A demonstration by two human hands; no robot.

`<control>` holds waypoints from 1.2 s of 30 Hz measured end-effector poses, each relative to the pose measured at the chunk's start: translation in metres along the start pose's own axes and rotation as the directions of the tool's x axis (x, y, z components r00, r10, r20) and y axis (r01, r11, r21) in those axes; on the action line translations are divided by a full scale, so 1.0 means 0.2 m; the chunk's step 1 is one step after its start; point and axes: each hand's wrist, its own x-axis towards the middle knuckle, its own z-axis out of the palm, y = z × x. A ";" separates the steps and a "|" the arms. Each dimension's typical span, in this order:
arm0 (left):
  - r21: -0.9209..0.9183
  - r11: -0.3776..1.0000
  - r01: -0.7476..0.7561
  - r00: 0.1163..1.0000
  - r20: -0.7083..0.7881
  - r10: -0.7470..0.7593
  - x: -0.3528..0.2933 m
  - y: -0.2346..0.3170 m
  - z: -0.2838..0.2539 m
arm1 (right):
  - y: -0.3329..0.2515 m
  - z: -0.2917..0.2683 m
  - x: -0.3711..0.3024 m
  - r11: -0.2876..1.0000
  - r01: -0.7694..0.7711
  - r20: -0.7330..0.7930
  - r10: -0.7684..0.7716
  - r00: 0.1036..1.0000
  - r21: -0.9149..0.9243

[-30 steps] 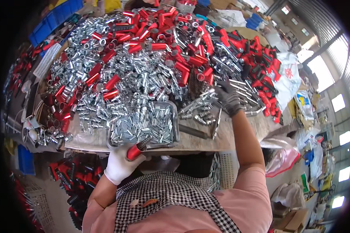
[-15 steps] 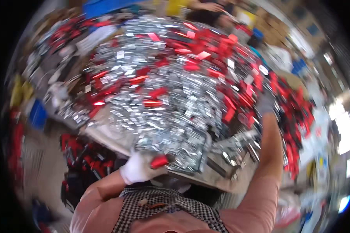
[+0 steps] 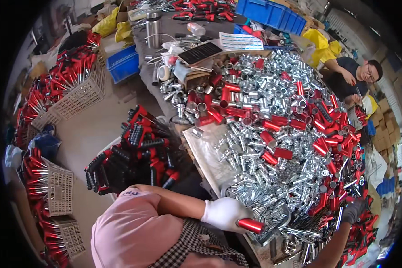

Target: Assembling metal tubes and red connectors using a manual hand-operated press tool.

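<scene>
My left hand [image 3: 227,214], in a white glove, is closed around a short red metal tube [image 3: 251,226] whose end sticks out to the right. It is at the near edge of the worktable, beside a heap of small silver metal fittings [image 3: 259,196]. At the right edge of the heap is my right hand [image 3: 353,211], in a grey glove, among red and black handled parts [image 3: 364,230]. A thin shiny rod [image 3: 339,219] lies next to that hand. Its fingers are too unclear to show whether they grip anything.
Red tubes [image 3: 282,153] lie mixed through the heap. A black phone [image 3: 200,53], a steel flask [image 3: 153,30] and a blue crate [image 3: 272,17] are farther back. Red-black tools [image 3: 138,143] are piled at left, near white baskets [image 3: 60,187]. Another person [image 3: 348,76] works at the far right.
The view has swung to the left, bringing the left-hand floor and baskets in and moving the heap rightward. My left hand still holds the red tube. My right hand stays at the heap's right side.
</scene>
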 end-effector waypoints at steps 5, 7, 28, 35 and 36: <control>0.008 0.997 -0.075 0.997 0.005 0.075 0.01 -0.06 0.01 | 0.23 -0.32 -0.07 0.602 -0.377 0.281 0.251 0.926 0.704; -0.046 0.995 -0.093 0.994 0.046 0.095 0.02 -0.05 -0.02 | 0.26 -0.40 -0.23 0.488 -0.067 -0.037 0.201 0.979 0.870; -0.397 0.892 -0.218 0.956 0.099 0.278 0.03 -0.21 -0.11 | -0.97 -1.60 -1.60 -0.402 -0.860 0.712 -0.699 0.067 -0.314; -0.329 0.925 -0.190 0.948 0.183 0.260 0.03 -0.21 -0.13 | -1.07 -1.61 -1.55 -0.356 -0.911 0.725 -0.681 0.102 -0.207; -0.323 0.926 -0.198 0.938 0.213 0.275 0.03 -0.21 -0.13 | -1.09 -1.61 -1.54 -0.349 -0.917 0.726 -0.680 0.108 -0.191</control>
